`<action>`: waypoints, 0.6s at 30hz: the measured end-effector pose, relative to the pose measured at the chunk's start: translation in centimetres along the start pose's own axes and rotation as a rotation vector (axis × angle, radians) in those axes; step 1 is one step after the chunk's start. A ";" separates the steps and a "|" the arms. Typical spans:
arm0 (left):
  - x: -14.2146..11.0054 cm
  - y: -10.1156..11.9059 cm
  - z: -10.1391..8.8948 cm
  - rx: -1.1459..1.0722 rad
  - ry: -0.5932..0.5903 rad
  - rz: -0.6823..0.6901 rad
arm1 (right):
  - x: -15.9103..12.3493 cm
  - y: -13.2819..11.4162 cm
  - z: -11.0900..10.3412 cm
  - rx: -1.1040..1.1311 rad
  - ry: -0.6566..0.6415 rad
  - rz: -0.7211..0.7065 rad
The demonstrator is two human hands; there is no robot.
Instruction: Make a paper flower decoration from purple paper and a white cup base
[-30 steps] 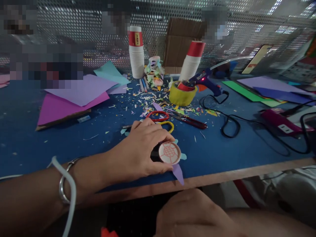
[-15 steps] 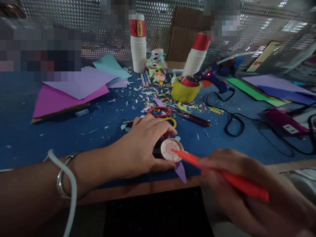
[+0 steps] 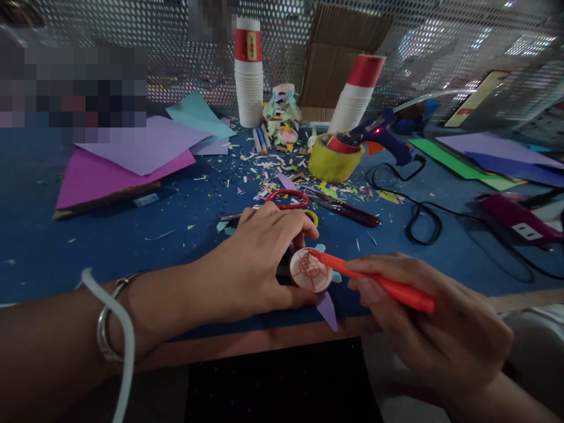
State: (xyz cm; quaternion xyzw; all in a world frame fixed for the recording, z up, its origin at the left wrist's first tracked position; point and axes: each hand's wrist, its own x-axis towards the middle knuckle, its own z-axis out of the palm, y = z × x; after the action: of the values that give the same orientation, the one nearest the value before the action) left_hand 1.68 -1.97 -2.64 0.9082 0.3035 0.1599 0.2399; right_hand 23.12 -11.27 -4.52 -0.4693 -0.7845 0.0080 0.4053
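My left hand (image 3: 258, 261) is wrapped round a small cup lying on its side (image 3: 308, 271) near the table's front edge; its white round bottom with red lines drawn on it faces me. My right hand (image 3: 434, 320) grips an orange marker (image 3: 379, 282), whose tip touches the cup's bottom. Purple and light-blue paper pieces (image 3: 326, 308) stick out from under the cup.
Red-handled scissors (image 3: 335, 207) and paper scraps lie behind my left hand on the blue table (image 3: 88, 252). Further back are a yellow tape roll (image 3: 332, 164), a blue glue gun (image 3: 383, 138) with a black cord, two paper-cup stacks (image 3: 249, 73), and coloured paper sheets (image 3: 132, 158).
My right hand came up from below the table edge with the orange marker and brought its tip onto the cup's bottom. My left hand has kept its hold on the cup.
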 end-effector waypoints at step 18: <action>0.1 0.4 -0.1 -0.001 0.007 -0.019 | -0.9 0.1 0.3 -0.067 0.073 -0.058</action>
State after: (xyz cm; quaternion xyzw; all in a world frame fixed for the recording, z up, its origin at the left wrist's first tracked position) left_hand 1.92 -2.11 -2.35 0.9046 0.3128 0.1611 0.2408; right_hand 23.22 -11.73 -5.37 -0.4596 -0.7822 -0.0471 0.4179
